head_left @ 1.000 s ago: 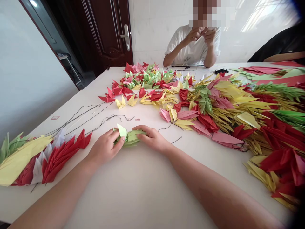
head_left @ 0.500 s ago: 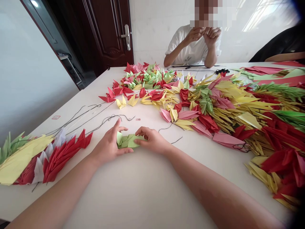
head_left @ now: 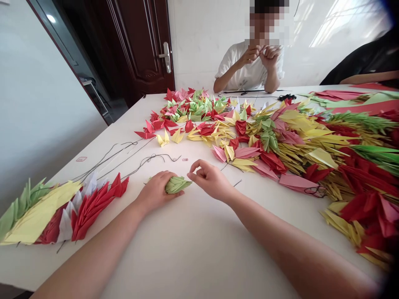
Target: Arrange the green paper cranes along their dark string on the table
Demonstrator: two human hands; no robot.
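My left hand [head_left: 157,192] is closed around a stack of green folded paper cranes [head_left: 177,184] lying on the white table [head_left: 193,245]; only the stack's pointed right end shows past my fingers. My right hand [head_left: 211,181] hovers just right of that tip, thumb and forefinger pinched together, perhaps on a thin dark thread that I cannot make out. More dark thread [head_left: 152,158] lies in loops just beyond my hands.
A strung row of red, white, yellow and green cranes [head_left: 62,207] lies at the left. A large heap of loose coloured cranes [head_left: 280,141] covers the table's middle and right. A person in a white shirt [head_left: 249,66] sits opposite; another person's dark sleeve [head_left: 364,62] is at far right.
My left hand has wrapped over the green stack and turned it, so its point faces right. My right hand has let go of the stack and lifted, fingers pinched.
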